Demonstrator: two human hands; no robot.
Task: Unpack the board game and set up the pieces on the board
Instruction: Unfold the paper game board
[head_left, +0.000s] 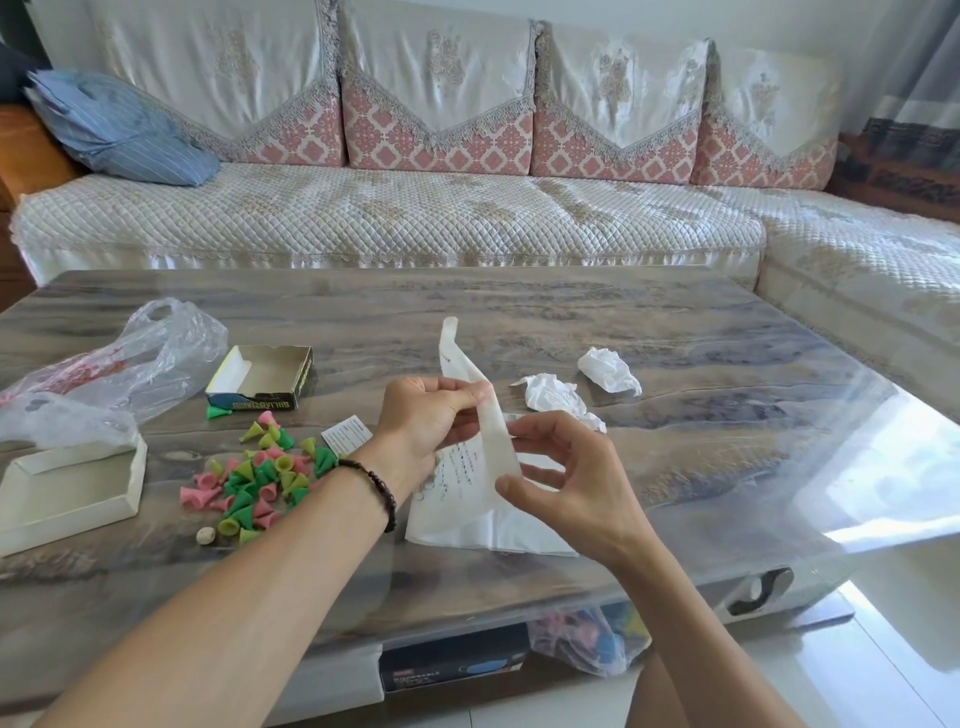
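Observation:
A folded white paper sheet (467, 509) with printed marks, probably the game board, stands partly lifted over the table. My left hand (426, 415) pinches its upper fold between thumb and fingers. My right hand (561, 478) pinches the raised strip lower down, near the table. A heap of pink, green and yellow-green cone pieces (254, 478) lies left of my left wrist. One small whitish die (205, 535) sits at the heap's near edge. The open game box (262, 376) stands behind the heap.
A white box lid (67, 493) lies at the left edge, with clear plastic bags (119, 364) behind it. Two crumpled tissues (608, 371) sit right of centre. A small printed slip (345, 432) lies by the cones. A sofa (395, 218) runs behind the glass-topped table (727, 415).

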